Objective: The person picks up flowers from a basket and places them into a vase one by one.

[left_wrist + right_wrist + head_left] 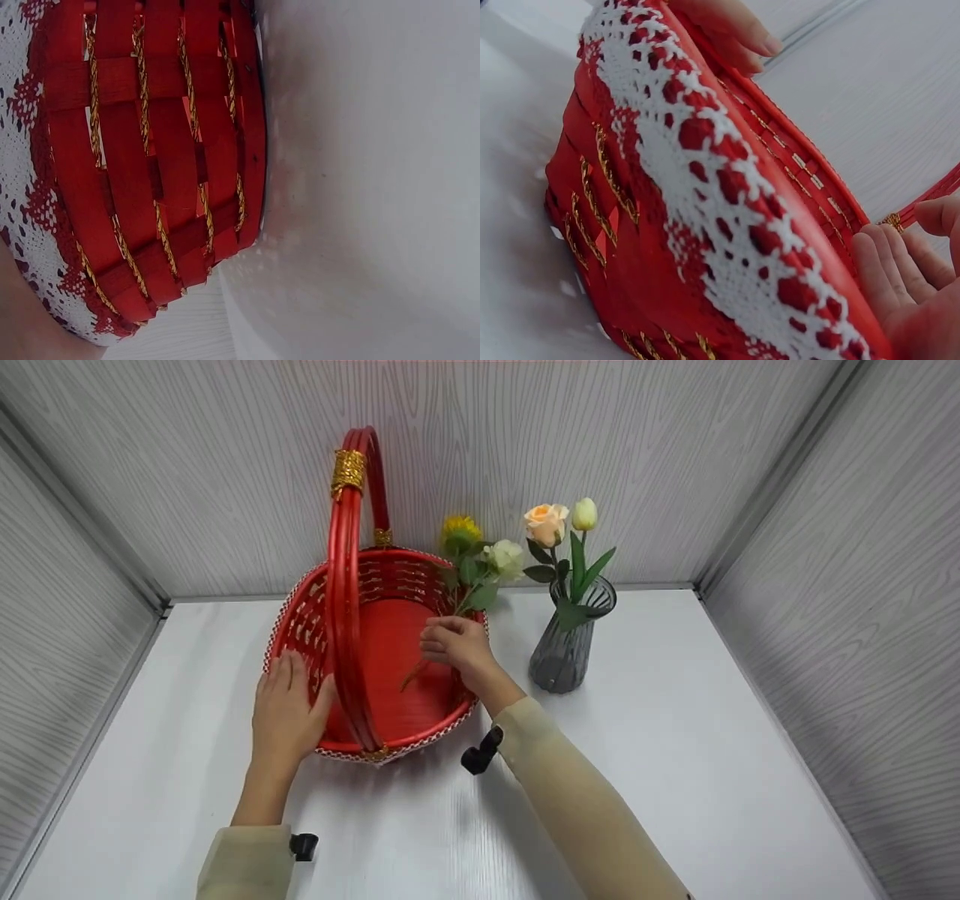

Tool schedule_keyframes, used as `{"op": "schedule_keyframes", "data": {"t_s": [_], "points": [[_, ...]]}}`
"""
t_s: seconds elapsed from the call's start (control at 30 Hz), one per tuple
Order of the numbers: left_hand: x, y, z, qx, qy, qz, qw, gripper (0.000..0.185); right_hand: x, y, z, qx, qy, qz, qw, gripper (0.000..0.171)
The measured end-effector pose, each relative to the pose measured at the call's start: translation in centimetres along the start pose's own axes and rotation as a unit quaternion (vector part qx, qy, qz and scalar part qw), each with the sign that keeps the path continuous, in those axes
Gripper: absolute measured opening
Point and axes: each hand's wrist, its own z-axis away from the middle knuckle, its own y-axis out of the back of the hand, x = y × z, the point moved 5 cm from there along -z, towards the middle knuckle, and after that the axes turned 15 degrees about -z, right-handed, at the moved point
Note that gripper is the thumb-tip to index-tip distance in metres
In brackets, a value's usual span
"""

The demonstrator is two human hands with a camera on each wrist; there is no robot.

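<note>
Left hand [285, 712] lies flat-fingered against the stiff, light red basket [315, 607] near the tabletop's left edge while right hand [454, 645] pinches limp flower stems [469, 592] low down.

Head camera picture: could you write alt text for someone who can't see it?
A right hand holds a flower stem over a red basket, and the left hand rests on its rim; a grey vase with two flowers stands alongside.

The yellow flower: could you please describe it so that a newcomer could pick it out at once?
Start at the red basket on the white table. Over its far right rim, the right hand pinches a small bunch of stems. The yellow flower tops that bunch, beside a white bloom; the vase holds none that colour.
</note>
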Motion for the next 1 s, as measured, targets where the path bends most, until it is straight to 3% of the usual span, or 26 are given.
{"op": "schedule_keyframes", "data": {"t_s": [0.3, 0.73, 1.0], "points": [[-0.02, 0.02, -0.03, -0.001, 0.003, -0.002, 1.0, 0.082, 0.01, -0.09, -0.21, 0.005, -0.019, 0.021, 1.0, 0.031], [-0.2, 0.14, -0.01, -0.001, 0.002, 0.001, 1.0, 0.084, 0.46, 0.03, -0.76, 0.035, -0.039, 0.07, 0.996, 0.069], [0.17, 0.0, -0.04, 0.0, 0.005, 0.0, 1.0, 0.088, 0.76, 0.24, -0.95, 0.058, -0.063, 0.03, 0.996, 0.074]]}}
